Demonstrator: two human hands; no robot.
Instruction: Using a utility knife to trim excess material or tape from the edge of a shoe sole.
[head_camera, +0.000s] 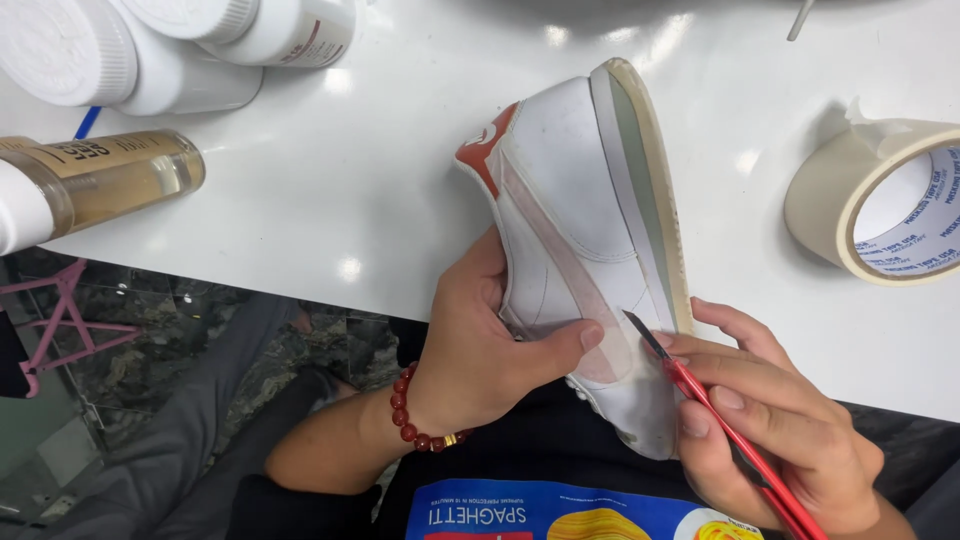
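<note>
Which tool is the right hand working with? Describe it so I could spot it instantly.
Start at the white table, then the white sneaker gripped by the left hand at its near edge. The right hand holds a slim red-handled craft knife against the shoe's side by the sole. It is the only thin red tool with a dark pointed blade.

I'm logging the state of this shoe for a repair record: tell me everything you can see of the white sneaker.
The white sneaker looks like smooth leather, with a red-orange heel patch and a pale side stripe covered by translucent tape. It lies on its side at the white table edge, its cream sole facing right. The left hand grips it, thumb pressed on the stripe. The right hand holds a red-handled craft knife with its blade tip at the upper beside the sole.
</note>
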